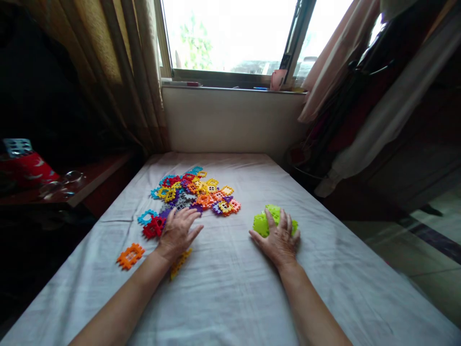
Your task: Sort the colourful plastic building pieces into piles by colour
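A pile of colorful notched plastic pieces point(201, 189) lies on the left half of a cloth-covered surface point(230, 298). At its near edge rests my left hand point(179, 231), fingers spread, beside a red piece point(154, 227). A yellow piece point(181, 263) lies partly hidden by that hand and wrist. My right hand point(280, 239) lies with spread fingers over several lime green pieces point(262, 224), which show around its fingers. An orange piece point(130, 256) sits apart, left of my left forearm, and a blue one point(147, 217) is near the red piece.
On the left, a dark side table point(104, 175) bears glasses point(74, 178) and a red item point(32, 169). Beyond the far edge are a low wall and a window sill holding a pink cup point(277, 79). Clothes point(389, 115) hang on the right; a curtain point(118, 62) hangs left.
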Available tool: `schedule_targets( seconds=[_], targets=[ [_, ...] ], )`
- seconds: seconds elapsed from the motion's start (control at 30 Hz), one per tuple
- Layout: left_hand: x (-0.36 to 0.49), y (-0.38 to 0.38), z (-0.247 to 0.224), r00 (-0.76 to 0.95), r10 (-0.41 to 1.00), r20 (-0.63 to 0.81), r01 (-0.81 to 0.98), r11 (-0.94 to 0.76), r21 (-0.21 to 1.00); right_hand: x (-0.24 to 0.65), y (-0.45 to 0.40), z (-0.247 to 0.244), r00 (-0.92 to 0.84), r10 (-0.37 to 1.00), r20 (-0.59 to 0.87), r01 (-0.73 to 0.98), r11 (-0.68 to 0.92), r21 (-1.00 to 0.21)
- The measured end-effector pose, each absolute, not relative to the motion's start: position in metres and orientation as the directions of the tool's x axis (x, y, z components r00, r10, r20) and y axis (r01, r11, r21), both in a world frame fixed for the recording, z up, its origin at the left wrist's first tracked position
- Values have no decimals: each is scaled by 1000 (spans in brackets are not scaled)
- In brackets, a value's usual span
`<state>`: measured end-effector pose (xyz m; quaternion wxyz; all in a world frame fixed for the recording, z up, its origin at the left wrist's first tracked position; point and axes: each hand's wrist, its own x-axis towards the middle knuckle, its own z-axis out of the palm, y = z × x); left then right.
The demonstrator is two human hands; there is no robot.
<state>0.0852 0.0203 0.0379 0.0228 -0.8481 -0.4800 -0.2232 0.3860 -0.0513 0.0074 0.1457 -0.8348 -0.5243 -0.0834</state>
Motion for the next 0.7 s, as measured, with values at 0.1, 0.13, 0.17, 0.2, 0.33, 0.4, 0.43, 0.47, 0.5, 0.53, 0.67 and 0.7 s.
schedule_targets(
  seconds=[0.1, 0.13, 0.17, 0.2, 0.33, 0.4, 0.43, 0.47, 0.5, 0.53, 0.67, 0.7],
  targets=[
    [41, 35, 49, 239, 826, 511, 888, -399, 228, 388, -44, 4, 444, 855, 268, 895, -434, -99],
    [26, 41, 51, 168, 837, 521, 905, -340, 256, 390, -40, 3, 445, 853, 272, 895, -437, -90],
    [10, 47, 52, 96, 846, 525, 914, -284, 289, 393, -35, 3, 443, 852, 279, 895, -438, -84],
    [-5, 52, 53, 23, 849, 527, 918, -227, 325, 396, -30, 2, 440, 852, 282, 896, -436, -80],
    [-50, 65, 40, -259, 892, 371, 861, 39, 506, 411, 3, 3, 437, 862, 255, 898, -432, -79],
    [-61, 68, 30, -382, 883, 274, 777, 147, 612, 419, 25, 5, 438, 866, 240, 898, -432, -80],
    [-64, 69, 25, -411, 875, 256, 742, 158, 652, 423, 38, 5, 441, 867, 233, 897, -434, -82],
    [-65, 70, 22, -420, 870, 259, 720, 145, 679, 427, 50, 6, 446, 866, 226, 895, -438, -85],
    [-65, 70, 19, -417, 867, 272, 712, 126, 691, 432, 63, 7, 452, 865, 218, 892, -443, -90],
    [-64, 70, 18, -414, 866, 280, 714, 118, 690, 436, 76, 8, 459, 863, 211, 888, -448, -97],
    [-58, 69, 20, -425, 873, 241, 740, 181, 648, 454, 131, 10, 487, 851, 195, 873, -466, -145],
    [-57, 69, 21, -425, 875, 234, 743, 189, 642, 458, 145, 10, 494, 847, 195, 869, -470, -157]
  ],
)
